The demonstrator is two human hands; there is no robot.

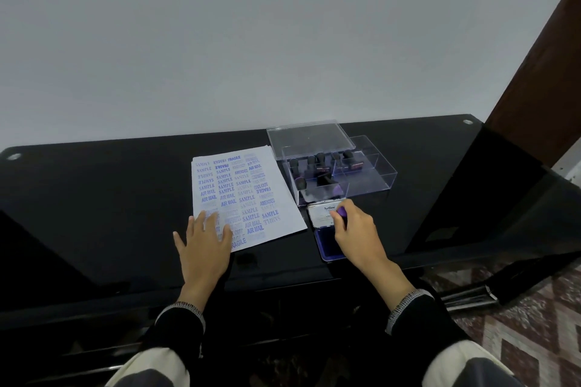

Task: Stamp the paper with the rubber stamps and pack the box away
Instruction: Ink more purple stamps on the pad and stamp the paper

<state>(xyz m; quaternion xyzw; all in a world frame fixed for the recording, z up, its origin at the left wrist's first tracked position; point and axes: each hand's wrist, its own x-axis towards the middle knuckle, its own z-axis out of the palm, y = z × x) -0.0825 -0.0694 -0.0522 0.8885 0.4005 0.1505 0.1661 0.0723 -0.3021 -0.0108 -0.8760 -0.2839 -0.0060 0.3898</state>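
A white paper [251, 185] covered in blue stamped words lies on the black table [94, 198]. My left hand [204, 242] rests flat on its near left corner, fingers spread. My right hand [355, 229] grips a purple-handled rubber stamp [342, 212] over the open blue ink pad [330, 245], whose white lid [322, 214] is flipped back. Behind it stands a clear plastic box [371, 173] holding several dark stamps, with its clear lid [309, 138] leaning open behind it.
A pale wall rises right behind the table. A dark wooden post [540, 72] stands at the right. The table's glossy right end [503, 214] drops to a patterned floor [534, 339]. The table's front edge is close to my sleeves.
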